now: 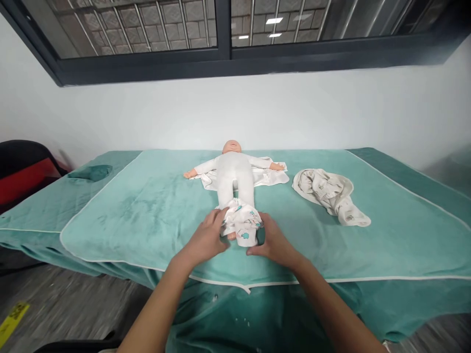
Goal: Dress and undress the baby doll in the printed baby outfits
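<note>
In the head view, the left hand (208,235) and right hand (275,240) are each holding a side of the printed garment (241,220) in their grip. It is bunching around the lower legs of the doll (234,169), which is lying on the green bed (154,215).

Two hands are counted, one left hand (208,235) and one right hand (274,242), and between them one printed garment (241,220) is touched by both. Just beyond the hands, one doll (235,171) and one white garment (270,177) are counted. To their right, one crumpled cloth (326,190) is found. Beneath them one green-covered bed (147,220) is seen; well beyond, two window panes (136,29); well to the left, one red-and-black chair (25,179) and one yellow label (13,323).
</note>
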### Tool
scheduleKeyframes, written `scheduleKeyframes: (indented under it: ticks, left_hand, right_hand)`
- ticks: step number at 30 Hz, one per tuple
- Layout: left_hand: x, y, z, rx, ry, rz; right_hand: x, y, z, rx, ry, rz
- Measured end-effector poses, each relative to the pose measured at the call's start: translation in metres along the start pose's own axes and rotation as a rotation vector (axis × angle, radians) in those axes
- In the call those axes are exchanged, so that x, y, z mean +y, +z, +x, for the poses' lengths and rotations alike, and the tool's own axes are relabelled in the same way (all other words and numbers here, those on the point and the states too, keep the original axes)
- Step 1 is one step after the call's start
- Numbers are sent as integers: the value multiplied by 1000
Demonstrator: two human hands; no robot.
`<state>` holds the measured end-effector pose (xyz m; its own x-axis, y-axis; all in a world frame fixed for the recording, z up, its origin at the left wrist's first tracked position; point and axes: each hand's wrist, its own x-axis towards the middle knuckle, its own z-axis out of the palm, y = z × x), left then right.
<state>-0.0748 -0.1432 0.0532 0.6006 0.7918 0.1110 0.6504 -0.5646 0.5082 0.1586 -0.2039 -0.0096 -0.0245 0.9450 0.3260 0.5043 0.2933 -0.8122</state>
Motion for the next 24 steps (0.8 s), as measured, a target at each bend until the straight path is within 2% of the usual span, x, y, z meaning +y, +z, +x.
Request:
scheduleKeyframes:
  ticks: [3,6,8,10,12,14,16,18,21,24]
  left_hand:
    - [10,11,-5,61,-76,84]
    - [23,12,-3,56,-129,47]
    - [32,4,-3,42,-148,-107]
    - [39,-10,-6,-1,-165,-368]
    - [45,-26,-10,-84,-196,-638]
    - [50,-41,-16,-171,-227,-811]
    - [52,-54,-22,-263,-218,-838]
    - [55,-66,-28,-393,-144,-751]
    - [62,-78,-37,-621,0,-457]
    - [72,-86,-43,-712,92,-156]
  right_hand:
    - [-2,6,-2,98,64,-78]
    - [-3,3,2,82,164,-15]
    - [-7,-4,4,26,203,109]
    - [-15,-14,4,-87,204,314]
    - [-26,-26,5,-214,191,505]
    - [-42,-39,7,-309,168,559]
    - [-58,-55,10,-415,114,466]
    - [-72,-70,11,-569,32,252]
    - [-88,-85,6,-737,-96,-178]
    - [-98,-90,-2,-841,-243,-439]
